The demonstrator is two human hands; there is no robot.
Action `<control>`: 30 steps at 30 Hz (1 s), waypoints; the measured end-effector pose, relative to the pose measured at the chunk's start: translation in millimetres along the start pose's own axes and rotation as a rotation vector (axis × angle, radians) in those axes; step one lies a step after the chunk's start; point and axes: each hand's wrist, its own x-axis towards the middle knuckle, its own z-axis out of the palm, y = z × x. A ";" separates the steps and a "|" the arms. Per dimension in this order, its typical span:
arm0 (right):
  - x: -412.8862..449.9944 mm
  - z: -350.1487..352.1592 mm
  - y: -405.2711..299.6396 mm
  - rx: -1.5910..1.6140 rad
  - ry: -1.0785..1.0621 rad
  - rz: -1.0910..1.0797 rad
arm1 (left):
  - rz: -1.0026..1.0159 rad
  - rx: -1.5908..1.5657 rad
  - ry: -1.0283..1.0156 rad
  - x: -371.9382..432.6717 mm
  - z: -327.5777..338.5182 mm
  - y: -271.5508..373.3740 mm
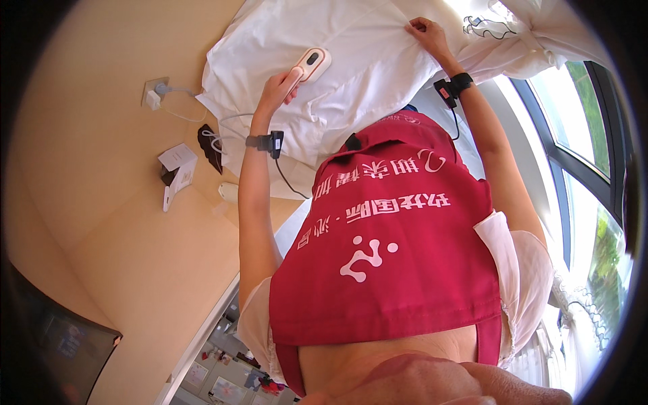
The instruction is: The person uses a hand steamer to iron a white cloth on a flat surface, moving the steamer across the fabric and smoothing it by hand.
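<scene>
My left hand (278, 91) is closed around the handle of a white handheld garment iron (315, 63) with rose-gold trim and a dark oval on top. The iron rests on a spread white cloth (349, 91), which is creased in several places. A grey cord (235, 116) trails left from near my left wrist. At the upper right, my right hand (428, 35) pinches the far right part of the cloth between thumb and fingers. Both wrists wear black straps with small devices. The iron's soleplate is hidden.
Left of the cloth, a wall socket (155, 91) holds a plug and a white adapter. An opened white box (178, 169) and a dark brown item (209, 148) lie nearby. White curtains (536, 35) and a dark-framed window (582, 167) stand at right.
</scene>
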 end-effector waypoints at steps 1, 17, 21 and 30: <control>-0.5 1.2 -3.0 -0.002 -0.006 -0.011 | -0.036 -0.054 0.001 -5.5 -4.7 -6.4; -0.2 -3.8 -13.4 0.014 -0.038 0.006 | 0.051 -0.037 0.014 35.3 18.6 29.2; -1.1 -2.6 -9.4 0.005 -0.012 -0.016 | 0.064 -0.024 -0.004 58.1 36.2 51.9; -2.6 1.3 -10.9 0.009 -0.013 -0.032 | 0.042 -0.037 -0.006 94.9 61.9 83.5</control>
